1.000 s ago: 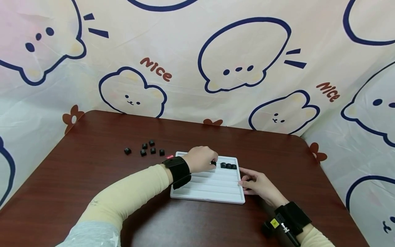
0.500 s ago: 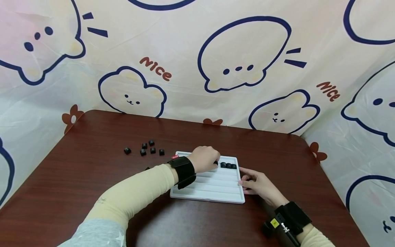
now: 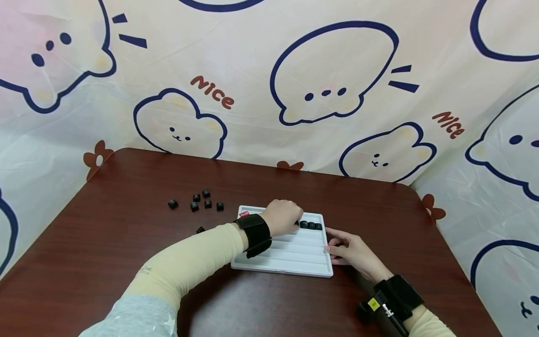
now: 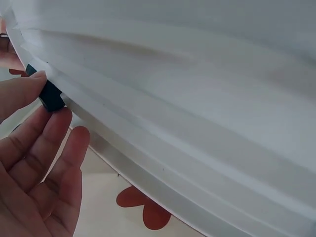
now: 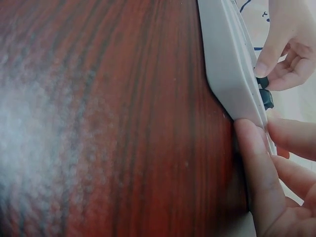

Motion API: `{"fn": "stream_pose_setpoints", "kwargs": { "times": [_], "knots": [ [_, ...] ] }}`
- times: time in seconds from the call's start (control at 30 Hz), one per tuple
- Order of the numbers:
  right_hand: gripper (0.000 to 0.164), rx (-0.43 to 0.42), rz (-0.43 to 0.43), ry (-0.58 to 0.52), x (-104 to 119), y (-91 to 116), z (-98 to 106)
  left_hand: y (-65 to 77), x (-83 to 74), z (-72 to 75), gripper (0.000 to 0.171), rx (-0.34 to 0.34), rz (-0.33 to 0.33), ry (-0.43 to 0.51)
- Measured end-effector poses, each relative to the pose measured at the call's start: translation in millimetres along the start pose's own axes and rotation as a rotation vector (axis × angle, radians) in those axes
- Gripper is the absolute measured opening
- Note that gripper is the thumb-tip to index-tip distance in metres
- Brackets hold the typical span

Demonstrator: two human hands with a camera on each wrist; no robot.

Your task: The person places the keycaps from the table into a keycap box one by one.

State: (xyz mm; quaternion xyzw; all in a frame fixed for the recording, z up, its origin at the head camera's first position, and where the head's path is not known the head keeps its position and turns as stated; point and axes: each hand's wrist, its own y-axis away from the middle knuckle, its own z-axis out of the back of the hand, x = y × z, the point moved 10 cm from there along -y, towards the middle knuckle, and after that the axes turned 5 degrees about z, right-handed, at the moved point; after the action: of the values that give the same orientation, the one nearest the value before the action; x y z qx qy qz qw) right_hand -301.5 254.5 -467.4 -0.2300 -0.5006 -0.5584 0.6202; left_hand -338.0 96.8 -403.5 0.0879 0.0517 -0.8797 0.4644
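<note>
My left hand (image 3: 283, 217) pinches a small black keycap (image 4: 51, 95) between thumb and fingertips, low over the far row of a white ridged tray (image 3: 290, 262). In the head view the hand covers most of that keycap. Just to its right, three black keycaps (image 3: 311, 225) stand side by side in the same row. At the tray's right side rests my right hand (image 3: 355, 252), its thumb (image 5: 252, 140) against the outer wall and its index finger by the rim. In the right wrist view, the left hand's keycap sits beside another keycap (image 5: 267, 98).
Several loose black keycaps (image 3: 196, 197) lie on the brown table (image 3: 139, 224), left of the tray. One more keycap (image 3: 200, 230) shows just behind the left sleeve (image 3: 189, 257). A patterned cloth (image 3: 252, 56) hangs behind the table.
My left hand has slid a little to the right along the far row with its keycap, closer to the three others. A loose keycap has come into sight behind the left sleeve. The right hand stays put.
</note>
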Motion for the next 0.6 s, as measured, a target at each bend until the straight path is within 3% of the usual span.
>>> {"fn": "stream_pose_setpoints", "kwargs": {
  "times": [0.27,0.6],
  "knots": [
    [0.065,0.000,-0.014,-0.019,-4.4,0.2,-2.3,-2.2,-0.6,-6.9,0.009,0.014,0.027,-0.037],
    [0.065,-0.006,-0.002,-0.001,0.7,0.3,0.3,-5.2,1.7,-4.3,0.013,0.013,0.051,0.010]
  ]
}}
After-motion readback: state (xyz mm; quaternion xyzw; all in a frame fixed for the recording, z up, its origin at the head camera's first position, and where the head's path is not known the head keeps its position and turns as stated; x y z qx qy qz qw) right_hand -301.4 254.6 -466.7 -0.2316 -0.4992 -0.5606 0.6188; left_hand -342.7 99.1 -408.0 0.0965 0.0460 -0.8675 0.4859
